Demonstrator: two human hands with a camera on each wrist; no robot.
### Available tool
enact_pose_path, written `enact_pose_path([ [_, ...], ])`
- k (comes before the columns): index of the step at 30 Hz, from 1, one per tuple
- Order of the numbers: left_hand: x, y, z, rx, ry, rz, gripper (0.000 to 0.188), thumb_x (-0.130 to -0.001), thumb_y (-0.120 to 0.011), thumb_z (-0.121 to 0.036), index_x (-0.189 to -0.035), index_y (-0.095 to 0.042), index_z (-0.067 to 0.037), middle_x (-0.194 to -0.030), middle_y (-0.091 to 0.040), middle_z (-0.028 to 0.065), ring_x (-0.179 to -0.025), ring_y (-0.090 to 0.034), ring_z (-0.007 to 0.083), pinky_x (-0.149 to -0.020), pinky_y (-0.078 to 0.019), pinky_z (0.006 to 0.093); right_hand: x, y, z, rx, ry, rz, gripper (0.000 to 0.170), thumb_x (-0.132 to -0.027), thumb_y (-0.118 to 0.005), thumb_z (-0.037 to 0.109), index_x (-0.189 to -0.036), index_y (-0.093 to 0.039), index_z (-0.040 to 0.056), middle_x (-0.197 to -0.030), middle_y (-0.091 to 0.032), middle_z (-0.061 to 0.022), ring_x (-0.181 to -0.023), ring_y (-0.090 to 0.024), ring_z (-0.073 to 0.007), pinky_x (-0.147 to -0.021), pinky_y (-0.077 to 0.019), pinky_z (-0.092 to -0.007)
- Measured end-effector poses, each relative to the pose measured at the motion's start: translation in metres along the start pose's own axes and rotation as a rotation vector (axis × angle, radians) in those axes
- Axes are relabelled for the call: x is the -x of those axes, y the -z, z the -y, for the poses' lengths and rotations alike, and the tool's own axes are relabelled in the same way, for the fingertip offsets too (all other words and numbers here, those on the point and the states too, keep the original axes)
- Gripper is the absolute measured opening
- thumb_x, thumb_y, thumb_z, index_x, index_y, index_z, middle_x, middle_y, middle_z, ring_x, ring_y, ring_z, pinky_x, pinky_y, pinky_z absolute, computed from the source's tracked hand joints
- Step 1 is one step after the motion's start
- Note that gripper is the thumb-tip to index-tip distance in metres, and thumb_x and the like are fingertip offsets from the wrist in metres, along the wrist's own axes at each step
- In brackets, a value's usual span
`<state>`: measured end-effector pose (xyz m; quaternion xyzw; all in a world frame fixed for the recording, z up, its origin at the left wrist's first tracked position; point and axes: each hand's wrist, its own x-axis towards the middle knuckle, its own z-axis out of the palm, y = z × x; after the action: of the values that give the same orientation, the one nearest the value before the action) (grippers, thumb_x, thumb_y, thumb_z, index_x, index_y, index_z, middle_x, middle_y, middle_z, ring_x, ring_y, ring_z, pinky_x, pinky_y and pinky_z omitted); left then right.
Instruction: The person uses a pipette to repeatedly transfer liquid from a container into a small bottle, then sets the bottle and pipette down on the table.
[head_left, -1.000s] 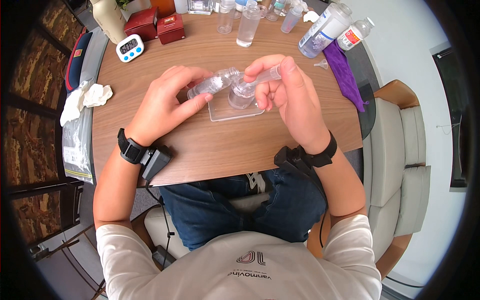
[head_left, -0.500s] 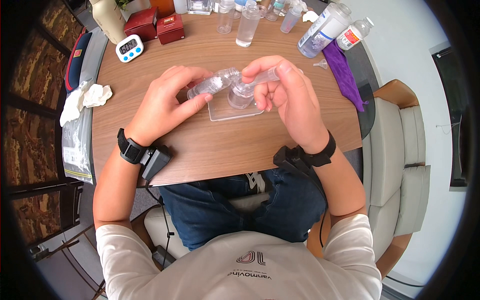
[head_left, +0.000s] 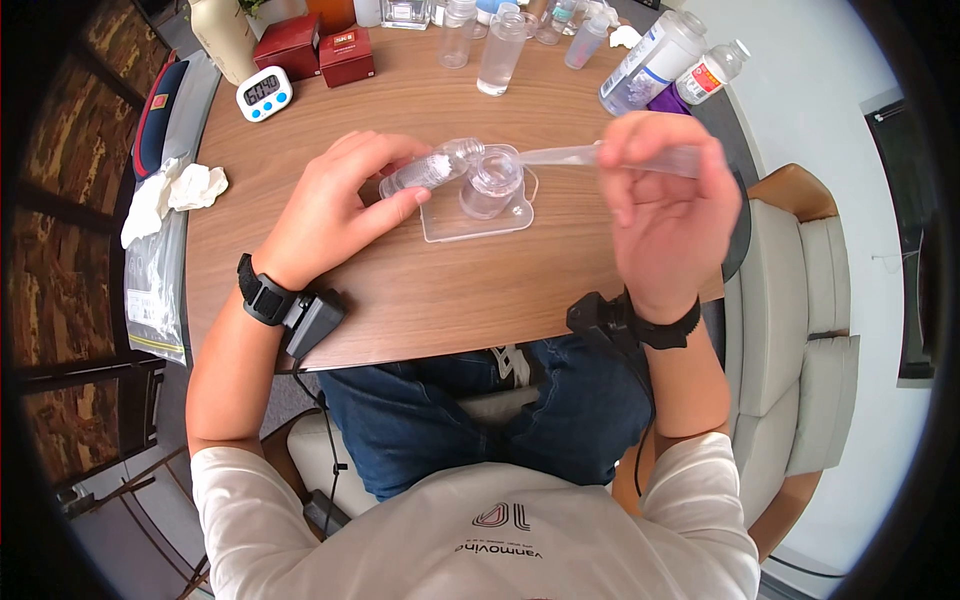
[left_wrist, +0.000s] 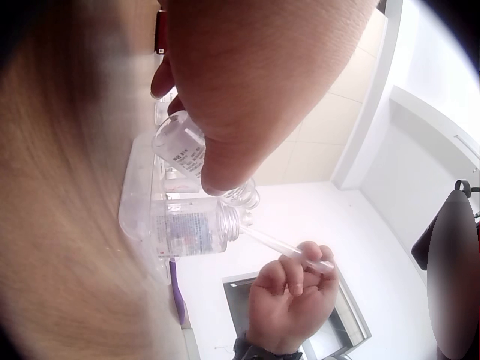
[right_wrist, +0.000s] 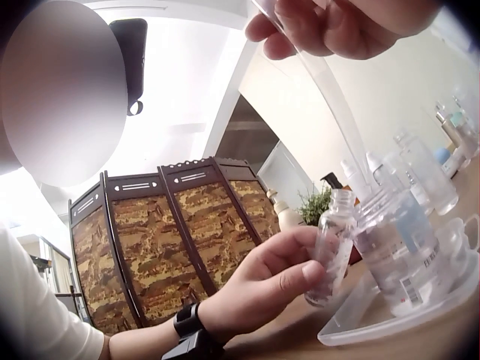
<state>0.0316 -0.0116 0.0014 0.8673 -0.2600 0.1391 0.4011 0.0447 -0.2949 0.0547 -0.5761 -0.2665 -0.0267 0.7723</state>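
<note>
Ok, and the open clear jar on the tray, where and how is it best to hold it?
Probably round the body of the jar, below the threaded neck, from the person's side: it stands upright, the body is round, and bare tray lies in front. The clear tube comes to the open mouth, and the small bottle crowds its left.

Wht timer (head_left: 265, 94) on tbl (head_left: 450, 290) nr 2 red boxes (head_left: 346, 58).

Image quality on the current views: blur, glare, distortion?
Head: strong fisheye, black corners, right hand motion-blurred. Left wrist: tabletop smeared at left, walls washed out. Right wrist: ceiling glare at upper left, corners darkened.
</note>
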Motion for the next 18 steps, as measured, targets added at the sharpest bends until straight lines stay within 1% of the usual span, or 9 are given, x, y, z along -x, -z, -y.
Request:
enact_pose_path([
  [2,-0.0009,-0.0008,-0.0003,0.008,0.001,0.005,0.033,-0.088,-0.078,-0.016,-0.117,-0.069,-0.002,-0.097,-0.067,0.0106,-0.087,-0.062,0.0233,-0.08,-0.0517,0.0348,0.0004,0.0058,0.0025,-0.117,0.123,-0.027,0.054,-0.108,-0.027,0.041,-0.098,-0.061,0.0001,-0.094,-0.067,-0.019,-0.056,-0.041,-0.0119,-0.053,-0.0349,-0.0251],
  [4,-0.0015,-0.0007,0.0001,0.01,-0.003,0.012,0.033,-0.088,-0.077,-0.016,-0.116,-0.068,-0.001,-0.096,-0.068,0.0106,-0.086,-0.062,0.0232,-0.08,-0.0516,0.0347,0.0002,0.0071,0.0025,-0.146,0.125,-0.039,0.055,-0.107,-0.027,0.043,-0.098,-0.061,0.0003,-0.095,-0.067,-0.0199,-0.056,-0.041,-0.0133,-0.053,-0.0356,-0.0257],
  [6,-0.0013,-0.0008,0.0011,0.003,-0.012,0.009,0.033,-0.088,-0.077,-0.017,-0.116,-0.068,-0.001,-0.096,-0.068,0.0106,-0.086,-0.062,0.0231,-0.08,-0.0516,0.0347,-0.0014,0.006,-0.0006,-0.223,0.113,0.023,0.055,-0.107,-0.027,0.042,-0.099,-0.061,0.0004,-0.097,-0.067,-0.02,-0.057,-0.042,-0.0137,-0.054,-0.0364,-0.0258],
  [7,-0.0012,-0.0009,0.0013,-0.003,-0.021,0.005,0.033,-0.088,-0.077,-0.017,-0.115,-0.068,-0.001,-0.096,-0.068,0.0105,-0.086,-0.061,0.0229,-0.08,-0.0515,0.0348,-0.0016,0.0057,-0.0024,-0.224,0.114,0.022,0.055,-0.107,-0.027,0.042,-0.099,-0.061,0.0004,-0.097,-0.067,-0.02,-0.057,-0.042,-0.0137,-0.054,-0.0364,-0.0258],
  [9,-0.0013,-0.0009,0.0007,-0.004,-0.023,0.005,0.033,-0.088,-0.077,-0.017,-0.115,-0.068,-0.001,-0.096,-0.067,0.0105,-0.085,-0.061,0.0228,-0.08,-0.0515,0.0348,-0.0016,0.0055,-0.0053,-0.188,0.051,0.015,0.057,-0.108,-0.026,0.045,-0.101,-0.062,0.0004,-0.099,-0.068,-0.0191,-0.058,-0.043,-0.0143,-0.056,-0.0374,-0.0259],
  [15,-0.0013,-0.0009,0.001,-0.009,-0.018,0.008,0.032,-0.088,-0.078,-0.018,-0.115,-0.069,-0.002,-0.095,-0.067,0.0102,-0.085,-0.061,0.0226,-0.079,-0.0515,0.0347,-0.0021,0.0026,-0.0047,-0.164,0.062,0.032,0.063,-0.109,-0.024,0.05,-0.105,-0.063,0.0008,-0.1,-0.068,-0.0162,-0.06,-0.045,-0.0143,-0.058,-0.0393,-0.0269],
  [18,-0.0013,-0.0014,0.0019,-0.01,-0.013,0.01,0.032,-0.088,-0.078,-0.018,-0.115,-0.069,-0.002,-0.094,-0.067,0.01,-0.085,-0.061,0.0226,-0.079,-0.0514,0.0346,-0.0026,0.0025,-0.0046,-0.161,0.062,0.044,0.063,-0.11,-0.023,0.05,-0.106,-0.063,0.001,-0.101,-0.068,-0.0161,-0.06,-0.046,-0.0144,-0.059,-0.0397,-0.0272],
])
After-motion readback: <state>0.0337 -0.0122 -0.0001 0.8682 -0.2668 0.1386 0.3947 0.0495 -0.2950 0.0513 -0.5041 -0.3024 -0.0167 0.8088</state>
